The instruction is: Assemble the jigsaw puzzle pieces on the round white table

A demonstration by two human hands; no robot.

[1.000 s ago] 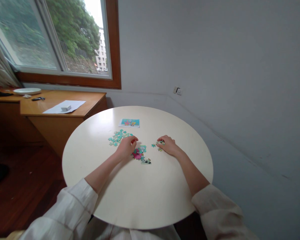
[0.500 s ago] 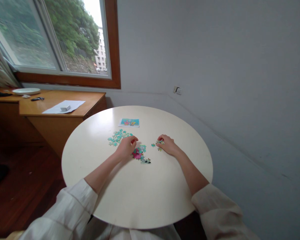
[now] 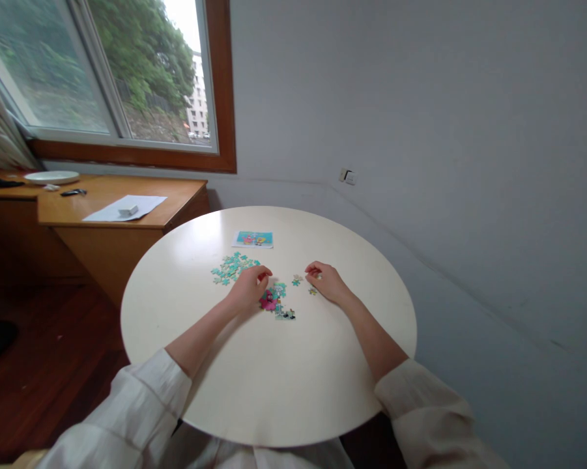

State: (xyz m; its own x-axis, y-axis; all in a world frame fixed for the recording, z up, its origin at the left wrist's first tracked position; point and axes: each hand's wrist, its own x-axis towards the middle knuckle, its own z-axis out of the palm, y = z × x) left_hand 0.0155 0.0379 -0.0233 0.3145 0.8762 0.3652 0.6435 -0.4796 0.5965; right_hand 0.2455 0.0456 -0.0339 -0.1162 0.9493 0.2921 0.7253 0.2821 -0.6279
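Observation:
On the round cream table [image 3: 273, 378] lies a partly joined puzzle patch [image 3: 277, 301] with pink and teal parts. My left hand [image 3: 248, 287] rests curled at its left edge, fingers closed on something I cannot make out. My right hand [image 3: 325, 280] lies to the right of the patch, fingertips pinched at small loose pieces [image 3: 297, 281]. A heap of teal loose pieces [image 3: 230, 268] sits just beyond my left hand. Farther back lies the small reference picture card [image 3: 254, 239].
A wooden desk [image 3: 107, 215] stands to the left under the window, carrying a sheet of paper with a small box [image 3: 127, 210], a white plate [image 3: 51, 177] and dark small items. Grey walls close the right side, with a socket [image 3: 348, 176].
My right hand has drawn slightly back to the right, uncovering a few loose pieces left of its fingertips. My left hand has stayed put.

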